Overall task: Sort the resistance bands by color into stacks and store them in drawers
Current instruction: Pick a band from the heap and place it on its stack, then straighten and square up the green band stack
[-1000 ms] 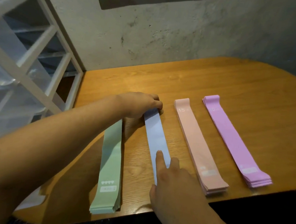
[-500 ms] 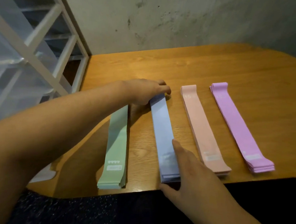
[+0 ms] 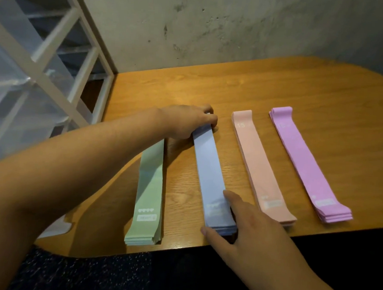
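Four stacks of resistance bands lie side by side on the wooden table (image 3: 279, 89): green (image 3: 150, 187), blue (image 3: 213, 179), peach (image 3: 261, 167) and purple (image 3: 306, 165). My left hand (image 3: 185, 122) reaches across the green stack and grips the far end of the blue stack, fingers curled over it. My right hand (image 3: 246, 224) holds the near end of the blue stack, the thumb under its front edge and the forefinger along its right side. All stacks lie flat, apart from one another.
A white-framed drawer unit with translucent plastic drawers (image 3: 33, 72) stands at the left, beside the table. A rough concrete wall (image 3: 238, 26) runs behind. The table's front edge is close to my body, with dark floor below.
My right hand slid from the top of the blue stack down to its near end and now holds it. The blue stack straightened. My left hand stayed at the far end.
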